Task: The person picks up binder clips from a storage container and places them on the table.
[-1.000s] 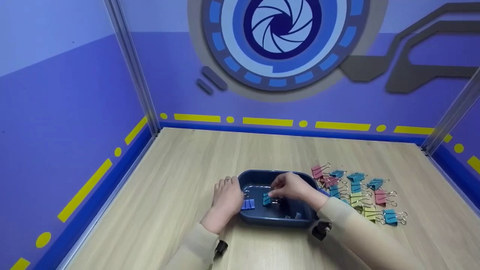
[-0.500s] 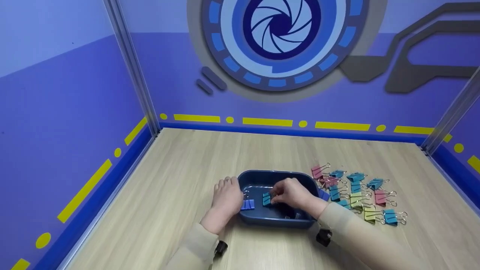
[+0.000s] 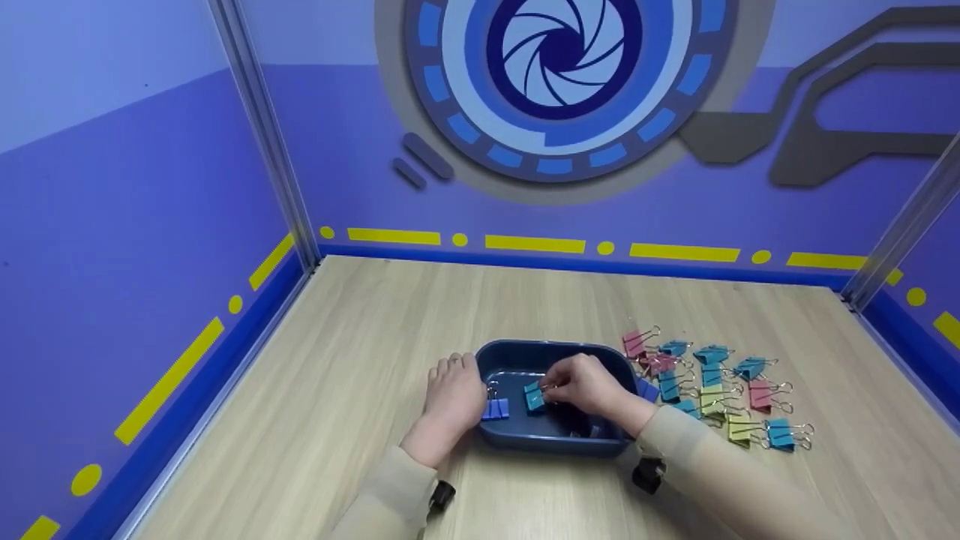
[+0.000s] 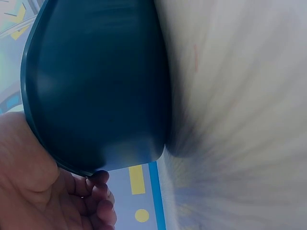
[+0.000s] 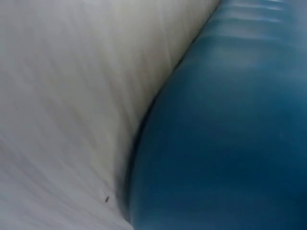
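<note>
In the head view, a dark blue tray [image 3: 551,444] stands on the table. My left hand [image 3: 455,390] holds its left end at the rim. Curled fingertips [image 4: 101,178] touch near the rim in the left wrist view, while the thumb is hidden. Inside the tray, my right hand [image 3: 581,384] pinches a teal binder clip [image 3: 534,398] by its wire handle end. A blue binder clip [image 3: 496,409] lies left of it, close to the left hand. The right wrist view shows only the tray's outer wall [image 5: 220,143] and the table, no hand.
Right of the tray lie several loose binder clips, among them a pink clip [image 3: 761,394], a yellow clip [image 3: 739,429] and a teal clip [image 3: 780,433]. Another blue clip [image 3: 647,389] sits against the tray's right end. Blue walls [image 3: 337,172] enclose the wooden table [image 3: 390,322].
My right hand has lowered slightly within the tray. The teal clip in it has tilted, showing more of its face. My left hand and the tray have stayed put.
</note>
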### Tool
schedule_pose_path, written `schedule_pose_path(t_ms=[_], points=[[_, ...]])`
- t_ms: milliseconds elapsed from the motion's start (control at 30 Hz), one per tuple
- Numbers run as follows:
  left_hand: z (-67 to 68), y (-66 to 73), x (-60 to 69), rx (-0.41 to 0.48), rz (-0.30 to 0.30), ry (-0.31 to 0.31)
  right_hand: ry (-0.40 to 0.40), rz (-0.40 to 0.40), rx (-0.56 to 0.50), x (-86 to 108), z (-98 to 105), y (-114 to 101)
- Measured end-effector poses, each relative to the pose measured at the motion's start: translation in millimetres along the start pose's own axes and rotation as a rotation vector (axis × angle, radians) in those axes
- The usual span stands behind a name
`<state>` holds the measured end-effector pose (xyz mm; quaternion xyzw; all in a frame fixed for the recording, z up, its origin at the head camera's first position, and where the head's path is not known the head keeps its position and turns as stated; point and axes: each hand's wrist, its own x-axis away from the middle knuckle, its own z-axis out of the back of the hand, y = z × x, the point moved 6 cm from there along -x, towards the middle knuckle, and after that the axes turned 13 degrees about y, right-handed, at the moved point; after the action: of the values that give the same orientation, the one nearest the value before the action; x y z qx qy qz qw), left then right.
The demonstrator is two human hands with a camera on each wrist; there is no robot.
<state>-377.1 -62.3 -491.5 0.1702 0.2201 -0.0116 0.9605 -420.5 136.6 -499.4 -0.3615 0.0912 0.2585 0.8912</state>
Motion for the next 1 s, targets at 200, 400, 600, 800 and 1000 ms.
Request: schedule_pose_path(t_ms=[200, 400, 600, 800, 1000], points=[[0.1, 0.5, -0.9, 0.0, -0.011, 0.024, 0.027, -0.026, -0.031, -1.2, 7, -1], [0.3, 0.6, -0.6, -0.011, -0.006, 0.02, 0.042, -0.059, -0.056, -1.0, 16, -3], [1.1, 1.0, 0.3, -0.022, 0.002, 0.019, 0.044, -0.092, -0.088, 3.6, 27, -6], [0.1, 1.3, 0.2, -0.024, 0.004, 0.01, 0.092, -0.126, -0.093, 12.1, 51, -8], [1.8, 1.5, -0.3, -0.029, 0.0, 0.011, 0.16, -0.173, -0.047, 26.6, 81, -8]])
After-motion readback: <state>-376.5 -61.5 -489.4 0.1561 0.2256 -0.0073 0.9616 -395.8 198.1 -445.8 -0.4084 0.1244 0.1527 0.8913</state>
